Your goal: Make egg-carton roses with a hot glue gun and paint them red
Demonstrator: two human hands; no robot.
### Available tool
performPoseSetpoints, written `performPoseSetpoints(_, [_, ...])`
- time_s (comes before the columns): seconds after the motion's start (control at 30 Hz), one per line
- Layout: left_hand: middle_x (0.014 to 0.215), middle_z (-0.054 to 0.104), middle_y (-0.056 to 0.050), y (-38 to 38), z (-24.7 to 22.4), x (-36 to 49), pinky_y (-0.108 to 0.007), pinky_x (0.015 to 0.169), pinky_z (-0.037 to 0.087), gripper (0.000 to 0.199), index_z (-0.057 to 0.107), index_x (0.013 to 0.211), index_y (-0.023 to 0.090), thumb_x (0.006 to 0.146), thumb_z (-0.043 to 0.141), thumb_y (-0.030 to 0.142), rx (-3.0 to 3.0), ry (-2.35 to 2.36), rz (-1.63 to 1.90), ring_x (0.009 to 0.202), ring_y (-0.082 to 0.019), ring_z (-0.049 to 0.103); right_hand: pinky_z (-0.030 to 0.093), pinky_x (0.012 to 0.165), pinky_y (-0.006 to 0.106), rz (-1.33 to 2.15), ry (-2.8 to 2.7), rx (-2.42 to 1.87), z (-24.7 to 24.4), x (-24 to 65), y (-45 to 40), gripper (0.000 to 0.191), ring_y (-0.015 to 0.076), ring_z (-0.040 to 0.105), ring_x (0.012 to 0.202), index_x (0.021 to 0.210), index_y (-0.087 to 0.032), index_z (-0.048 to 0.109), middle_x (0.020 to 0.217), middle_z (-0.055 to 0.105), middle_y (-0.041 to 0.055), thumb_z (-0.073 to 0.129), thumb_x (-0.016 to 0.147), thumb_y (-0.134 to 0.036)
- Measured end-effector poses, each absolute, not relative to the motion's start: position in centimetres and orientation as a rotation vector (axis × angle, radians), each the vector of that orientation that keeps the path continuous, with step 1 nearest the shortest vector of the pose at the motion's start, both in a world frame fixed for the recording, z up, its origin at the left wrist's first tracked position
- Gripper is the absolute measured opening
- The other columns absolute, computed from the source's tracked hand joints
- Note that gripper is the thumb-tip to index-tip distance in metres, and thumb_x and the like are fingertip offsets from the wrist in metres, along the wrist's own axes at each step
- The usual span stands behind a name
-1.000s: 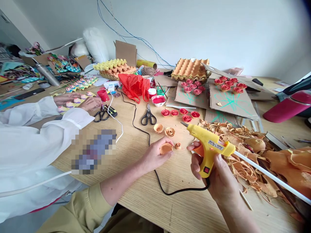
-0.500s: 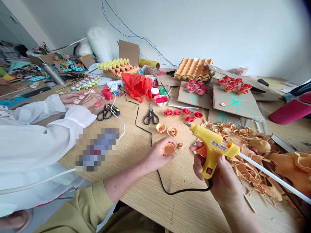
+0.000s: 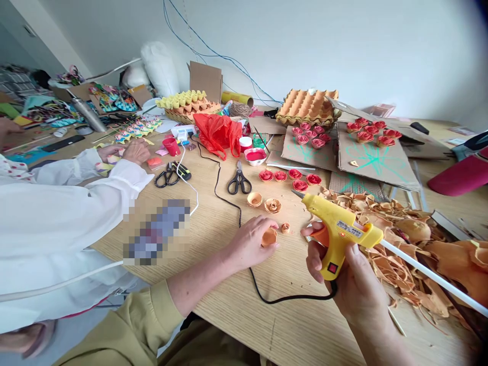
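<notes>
Between the thumb and fingers of my left hand (image 3: 252, 243) is a small orange cardboard cup (image 3: 269, 237), low over the table. My right hand (image 3: 353, 274) is wrapped round a yellow glue gun (image 3: 335, 229) with a white glue stick in its back; its nozzle points left. A small rolled bud (image 3: 285, 227) lies just right of the cup. Behind it are an orange rose (image 3: 273, 205) and another empty cup (image 3: 254, 199). Several red-painted roses (image 3: 300, 185) sit farther back, near black-handled scissors (image 3: 239, 182).
The gun's black cord (image 3: 282, 301) loops over the table (image 3: 236, 305). Torn orange scraps (image 3: 400, 254) heap at the right. Cardboard sheets (image 3: 373, 157) with red roses stand behind. At the left, a person in white sleeves (image 3: 125, 178) handles small pieces near a red cup (image 3: 171, 146).
The whole view has shifted slightly, so things appear a little farther right. The cup in my left hand is tilted more. The other person's hands have moved.
</notes>
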State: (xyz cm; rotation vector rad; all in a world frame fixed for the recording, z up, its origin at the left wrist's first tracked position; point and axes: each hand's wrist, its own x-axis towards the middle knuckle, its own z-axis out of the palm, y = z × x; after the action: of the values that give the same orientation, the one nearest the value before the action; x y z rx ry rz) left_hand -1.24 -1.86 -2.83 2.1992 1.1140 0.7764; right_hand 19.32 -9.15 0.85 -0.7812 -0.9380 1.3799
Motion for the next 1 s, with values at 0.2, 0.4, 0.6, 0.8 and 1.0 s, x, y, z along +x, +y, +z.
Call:
performPoseSetpoints(0.2, [0.116, 0.068, -0.01, -1.6, -3.4, -1.4, -0.047, 0.102, 0.051, 0.026, 0.063, 0.116, 0.02, 0.091, 0.066, 0.024, 2.274, 1.185, 0.76, 0.112, -0.029, 0.065, 0.039, 0.048, 0.03, 1.371, -0.945, -0.791, 1.1, 19.2, -9.2, 0.04, 0.0124, 0.049, 0.057, 0.122, -0.025, 0.067, 0.116, 0.067, 0.011, 0.056, 0.099, -0.055])
performPoseSetpoints(0.4, [0.122, 0.066, -0.013, -1.4, -3.1, -1.5, -0.049, 0.104, 0.051, 0.034, 0.062, 0.127, 0.02, 0.095, 0.065, 0.032, 2.298, 1.192, 0.762, 0.118, -0.031, 0.062, 0.039, 0.047, 0.031, 1.362, -0.942, -0.803, 1.1, 19.3, -9.3, 0.042, 0.0137, 0.048, 0.057, 0.122, -0.024, 0.067, 0.117, 0.068, 0.0124, 0.057, 0.097, -0.056])
performPoseSetpoints(0.6, [0.124, 0.067, -0.011, -1.2, -2.5, -2.0, -0.046, 0.109, 0.047, 0.031, 0.063, 0.126, 0.021, 0.095, 0.065, 0.024, 2.231, 1.163, 0.938, 0.123, -0.029, 0.06, 0.035, 0.045, 0.029, 1.355, -0.93, -0.792, 1.6, 19.2, -9.3, 0.04, 0.0129, 0.046, 0.057, 0.122, -0.026, 0.067, 0.116, 0.067, 0.0111, 0.057, 0.098, -0.056])
performPoseSetpoints(0.8, [0.119, 0.067, -0.01, 0.2, -0.9, -1.2, -0.046, 0.105, 0.048, 0.026, 0.066, 0.118, 0.022, 0.092, 0.068, 0.024, 2.355, 1.097, 0.827, 0.117, -0.028, 0.061, 0.035, 0.044, 0.028, 1.327, -0.961, -0.817, 1.8, 19.5, -9.1, 0.044, 0.0137, 0.043, 0.057, 0.12, -0.026, 0.064, 0.117, 0.067, 0.0113, 0.057, 0.096, -0.062])
performPoseSetpoints(1.0, [0.111, 0.068, -0.012, 1.1, -0.5, 2.5, -0.058, 0.104, 0.042, 0.02, 0.071, 0.103, 0.019, 0.085, 0.077, 0.026, 2.589, 1.137, 0.526, 0.117, -0.037, 0.056, 0.033, 0.046, 0.029, 1.333, -0.923, -0.783, 2.0, 19.5, -9.2, 0.042, 0.0139, 0.043, 0.059, 0.123, -0.027, 0.064, 0.114, 0.066, 0.0094, 0.057, 0.097, -0.059])
